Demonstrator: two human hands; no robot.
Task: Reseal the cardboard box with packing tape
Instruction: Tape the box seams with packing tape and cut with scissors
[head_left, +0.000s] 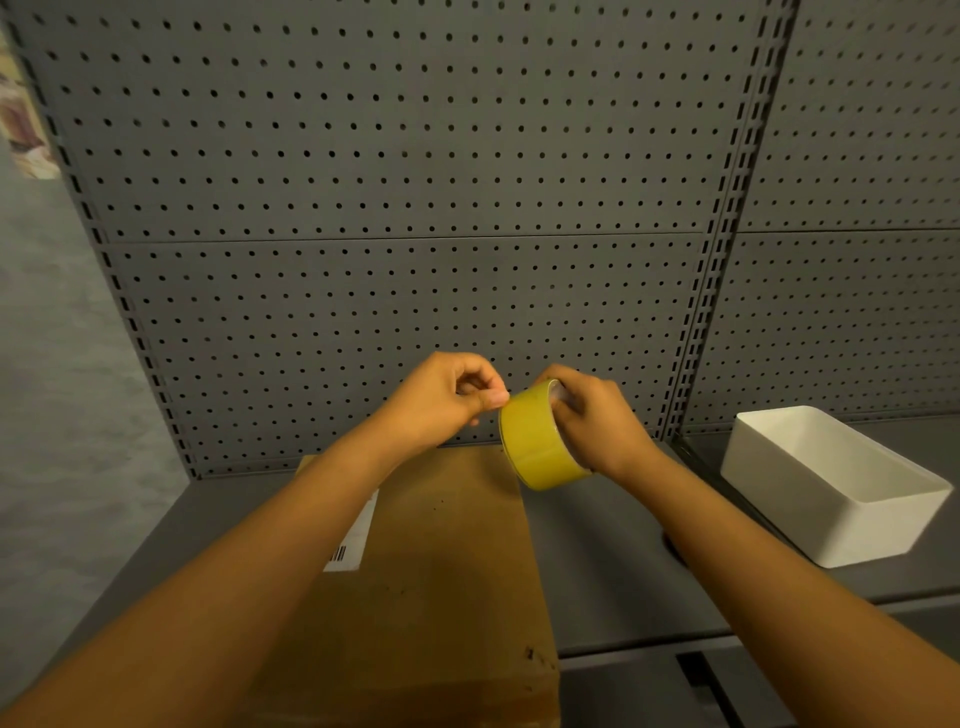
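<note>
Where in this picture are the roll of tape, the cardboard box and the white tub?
roll of tape (540, 447): head view, on its yellow outer band.
cardboard box (447, 561): head view, on its bare brown top.
white tub (789, 509): head view, on its near outer wall.

Head camera looks down, close over the shelf (613, 571)

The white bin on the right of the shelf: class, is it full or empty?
Empty, as far as shown. The white bin stands upright on the grey shelf, and its visible inside walls and floor are bare; the near inner corner is hidden.
</note>
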